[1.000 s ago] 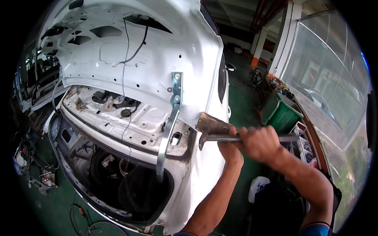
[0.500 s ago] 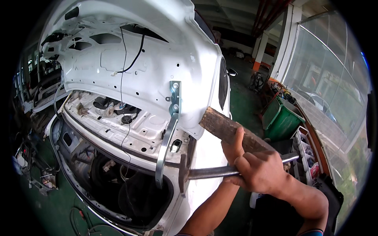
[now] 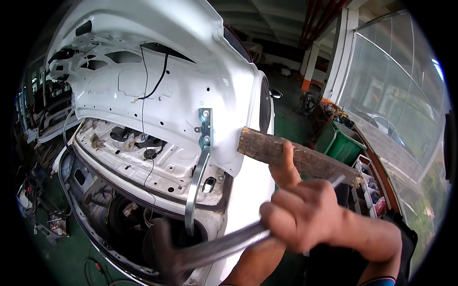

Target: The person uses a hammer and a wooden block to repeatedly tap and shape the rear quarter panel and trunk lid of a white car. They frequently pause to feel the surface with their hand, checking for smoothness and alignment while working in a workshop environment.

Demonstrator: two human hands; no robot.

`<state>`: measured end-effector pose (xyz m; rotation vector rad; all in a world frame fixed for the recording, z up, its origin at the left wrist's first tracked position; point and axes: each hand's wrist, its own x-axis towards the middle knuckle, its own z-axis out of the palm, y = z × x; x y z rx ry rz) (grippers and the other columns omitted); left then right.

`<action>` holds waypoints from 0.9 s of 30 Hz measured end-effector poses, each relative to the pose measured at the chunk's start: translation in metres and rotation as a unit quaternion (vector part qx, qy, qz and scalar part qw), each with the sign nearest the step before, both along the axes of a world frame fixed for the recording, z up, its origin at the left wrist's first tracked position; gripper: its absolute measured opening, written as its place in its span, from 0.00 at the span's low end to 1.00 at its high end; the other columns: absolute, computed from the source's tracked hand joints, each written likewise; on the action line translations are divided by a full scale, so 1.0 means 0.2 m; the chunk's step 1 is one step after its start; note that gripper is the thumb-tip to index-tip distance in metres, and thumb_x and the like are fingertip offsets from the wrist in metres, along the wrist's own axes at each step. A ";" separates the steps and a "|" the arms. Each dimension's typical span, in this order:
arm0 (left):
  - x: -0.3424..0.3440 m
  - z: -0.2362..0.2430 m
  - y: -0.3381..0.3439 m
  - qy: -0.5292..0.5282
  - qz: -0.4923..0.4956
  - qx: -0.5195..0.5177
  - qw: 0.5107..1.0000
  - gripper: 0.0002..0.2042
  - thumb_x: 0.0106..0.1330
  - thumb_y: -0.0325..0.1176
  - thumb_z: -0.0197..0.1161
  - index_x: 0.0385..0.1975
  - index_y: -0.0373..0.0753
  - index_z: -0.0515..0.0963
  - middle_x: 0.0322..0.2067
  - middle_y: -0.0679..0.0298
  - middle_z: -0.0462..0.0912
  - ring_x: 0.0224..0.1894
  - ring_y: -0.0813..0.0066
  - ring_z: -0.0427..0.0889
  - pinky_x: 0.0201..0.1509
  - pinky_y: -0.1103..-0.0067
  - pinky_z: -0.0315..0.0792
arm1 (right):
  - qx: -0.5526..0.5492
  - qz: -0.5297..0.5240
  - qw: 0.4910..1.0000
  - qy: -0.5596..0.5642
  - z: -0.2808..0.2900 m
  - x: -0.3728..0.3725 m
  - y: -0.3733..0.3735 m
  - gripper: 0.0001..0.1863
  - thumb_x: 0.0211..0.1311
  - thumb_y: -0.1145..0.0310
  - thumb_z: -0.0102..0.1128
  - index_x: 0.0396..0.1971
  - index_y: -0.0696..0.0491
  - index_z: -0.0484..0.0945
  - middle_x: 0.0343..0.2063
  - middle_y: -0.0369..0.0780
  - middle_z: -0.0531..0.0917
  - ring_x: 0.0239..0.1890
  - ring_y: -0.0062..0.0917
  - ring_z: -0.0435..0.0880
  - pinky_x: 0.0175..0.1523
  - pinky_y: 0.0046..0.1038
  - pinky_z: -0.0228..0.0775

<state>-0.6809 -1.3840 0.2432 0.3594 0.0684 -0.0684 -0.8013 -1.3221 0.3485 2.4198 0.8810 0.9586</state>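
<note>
A white car body point(image 3: 157, 90) with its raised boot lid and bare, stripped boot opening fills the left; black cables hang from the lid, and a curved grey metal hinge arm point(image 3: 198, 181) runs down its edge. Below, a blurred metal hammer point(image 3: 210, 250) is clenched in the right hand point(image 3: 305, 217). Behind it, the left hand point(image 3: 285, 167) grips a rough, weathered wooden block point(image 3: 296, 155) beside the car's rear corner. A green bin point(image 3: 346, 145) stands at right.
</note>
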 end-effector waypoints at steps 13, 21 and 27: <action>-0.05 -0.07 0.13 -0.107 -0.166 -0.183 0.963 0.09 0.68 0.37 0.70 0.37 0.41 0.77 0.33 0.66 0.79 0.36 0.72 0.80 0.43 0.73 0.76 | 0.009 -0.081 0.995 0.056 -0.06 0.08 -0.19 0.25 0.63 0.42 0.63 0.28 0.52 0.73 0.19 0.37 0.79 0.16 0.31 0.83 0.18 0.34 0.69; 0.04 0.03 0.02 -0.084 -0.131 -0.124 0.980 0.13 0.68 0.42 0.72 0.32 0.44 0.74 0.31 0.70 0.74 0.31 0.78 0.74 0.35 0.75 0.71 | 0.046 -0.129 0.990 0.026 0.02 0.09 -0.21 0.24 0.63 0.43 0.65 0.31 0.52 0.74 0.19 0.35 0.78 0.15 0.31 0.81 0.17 0.34 0.67; 0.17 -0.03 -0.15 -0.131 -0.083 -0.170 0.973 0.09 0.75 0.41 0.59 0.41 0.42 0.76 0.37 0.66 0.79 0.40 0.76 0.78 0.45 0.74 0.75 | 0.027 0.018 0.999 -0.040 0.08 0.10 -0.18 0.23 0.63 0.45 0.65 0.26 0.50 0.71 0.17 0.35 0.74 0.16 0.30 0.80 0.18 0.33 0.65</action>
